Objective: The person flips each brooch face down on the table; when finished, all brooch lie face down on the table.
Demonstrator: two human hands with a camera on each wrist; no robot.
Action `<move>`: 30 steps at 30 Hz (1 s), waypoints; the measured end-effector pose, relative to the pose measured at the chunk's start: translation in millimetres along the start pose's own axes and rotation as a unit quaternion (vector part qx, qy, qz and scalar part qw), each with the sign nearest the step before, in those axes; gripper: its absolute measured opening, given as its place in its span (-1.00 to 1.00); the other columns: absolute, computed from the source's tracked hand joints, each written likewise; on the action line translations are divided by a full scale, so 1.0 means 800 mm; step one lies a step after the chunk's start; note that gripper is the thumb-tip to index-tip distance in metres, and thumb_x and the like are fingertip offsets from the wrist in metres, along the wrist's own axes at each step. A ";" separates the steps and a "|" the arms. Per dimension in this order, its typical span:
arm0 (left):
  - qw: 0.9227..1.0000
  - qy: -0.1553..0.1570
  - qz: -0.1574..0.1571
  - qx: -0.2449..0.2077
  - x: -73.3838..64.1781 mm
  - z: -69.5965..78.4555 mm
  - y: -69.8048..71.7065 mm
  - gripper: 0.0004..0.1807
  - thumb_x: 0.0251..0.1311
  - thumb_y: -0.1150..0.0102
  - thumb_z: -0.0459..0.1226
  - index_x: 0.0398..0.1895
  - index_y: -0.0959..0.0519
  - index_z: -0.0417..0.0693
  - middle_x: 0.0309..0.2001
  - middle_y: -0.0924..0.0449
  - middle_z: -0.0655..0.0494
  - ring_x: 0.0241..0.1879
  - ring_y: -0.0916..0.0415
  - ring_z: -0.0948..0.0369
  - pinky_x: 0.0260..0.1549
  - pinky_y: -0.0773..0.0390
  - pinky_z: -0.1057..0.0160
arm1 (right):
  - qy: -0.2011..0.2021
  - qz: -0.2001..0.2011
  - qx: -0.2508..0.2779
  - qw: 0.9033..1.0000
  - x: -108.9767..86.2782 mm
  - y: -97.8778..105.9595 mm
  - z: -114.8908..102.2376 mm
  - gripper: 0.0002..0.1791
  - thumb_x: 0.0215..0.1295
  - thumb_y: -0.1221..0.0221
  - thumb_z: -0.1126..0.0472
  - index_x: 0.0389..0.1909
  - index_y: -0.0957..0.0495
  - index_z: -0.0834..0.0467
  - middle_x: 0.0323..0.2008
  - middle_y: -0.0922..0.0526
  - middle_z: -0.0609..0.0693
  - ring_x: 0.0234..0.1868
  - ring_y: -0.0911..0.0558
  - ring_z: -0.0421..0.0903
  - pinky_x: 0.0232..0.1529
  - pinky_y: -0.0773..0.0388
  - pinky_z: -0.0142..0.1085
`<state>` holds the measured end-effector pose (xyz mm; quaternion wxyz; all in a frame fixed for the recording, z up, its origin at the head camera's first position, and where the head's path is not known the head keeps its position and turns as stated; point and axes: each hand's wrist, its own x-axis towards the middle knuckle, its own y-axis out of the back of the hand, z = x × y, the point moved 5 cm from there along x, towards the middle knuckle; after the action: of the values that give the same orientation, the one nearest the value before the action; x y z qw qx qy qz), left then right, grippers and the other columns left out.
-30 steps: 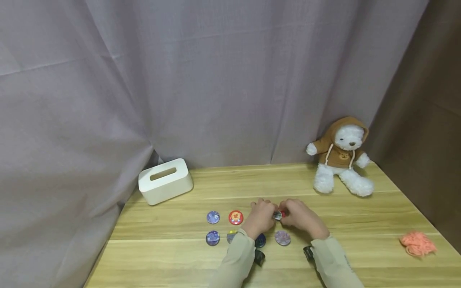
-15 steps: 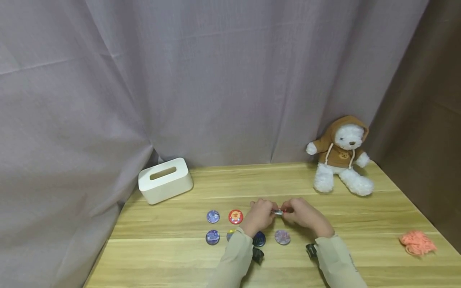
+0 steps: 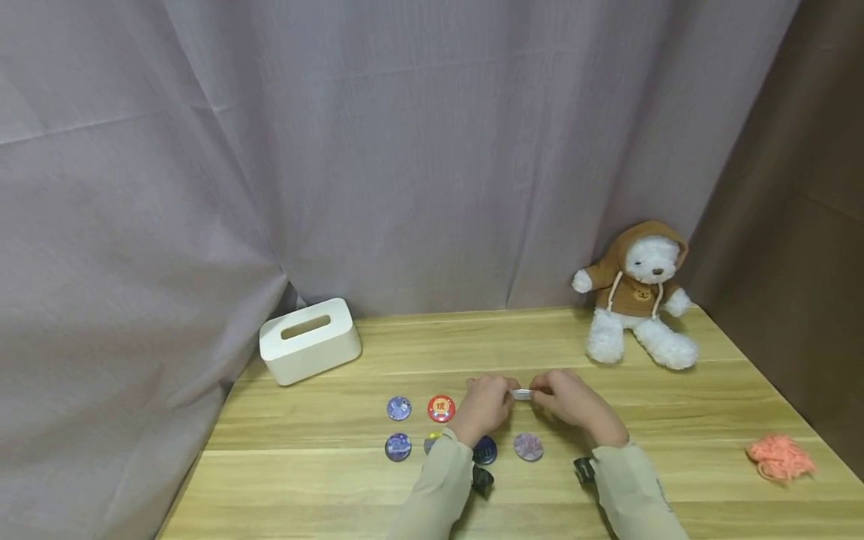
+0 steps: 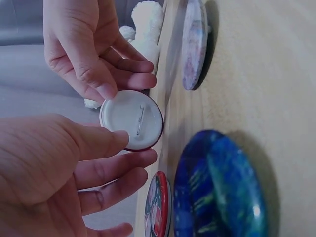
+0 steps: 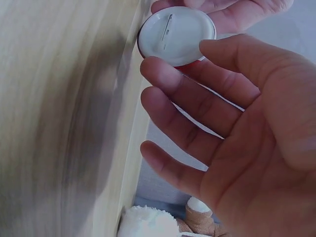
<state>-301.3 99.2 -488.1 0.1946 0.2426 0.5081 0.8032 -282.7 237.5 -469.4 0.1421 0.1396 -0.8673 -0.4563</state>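
A round pin badge [image 3: 521, 394] is held between both hands above the table. Its white back and metal pin face the wrist cameras, and a red rim shows at its edge. My left hand [image 3: 485, 406] pinches one side, thumb on the back of the badge [image 4: 132, 120]. On the opposite side my right hand [image 3: 574, 405] pinches it between thumb and fingers, the other fingers loosely spread [image 5: 237, 108]. Below the hands lie a dark blue badge [image 3: 484, 450] and a pale purple badge [image 3: 529, 447]. A red-rimmed badge [image 4: 157, 205] near the left fingers is hidden in the head view.
Left of the hands lie a red badge [image 3: 442, 409], two blue-purple badges [image 3: 399, 409] and a badge with yellow [image 3: 433, 441], partly behind the left sleeve. A white tissue box [image 3: 310, 341], a teddy bear [image 3: 637, 296] and coral yarn [image 3: 780, 457] stand or lie farther out.
The held badge has tipped over: its patterned face showed in the head view earlier, now a pale edge or back does. My right hand has shifted slightly right; the lying badges stayed put.
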 end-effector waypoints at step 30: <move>0.999 0.008 0.031 0.012 -0.001 0.004 -0.004 -0.85 0.11 -0.39 -0.32 -0.30 -0.61 0.06 -0.48 -0.62 0.30 -0.46 -0.45 0.33 -0.23 -0.35 0.09 | 0.000 0.016 -0.005 1.000 0.000 -0.010 0.005 -0.85 0.06 -0.30 0.43 -0.54 -0.58 0.14 -0.60 -0.44 -0.20 -0.52 -0.37 -0.23 -0.43 -0.36 -0.29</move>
<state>-298.6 102.6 -490.0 0.1622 0.2540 0.5114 0.8048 -283.4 236.2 -477.9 0.1503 0.1246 -0.8670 -0.4585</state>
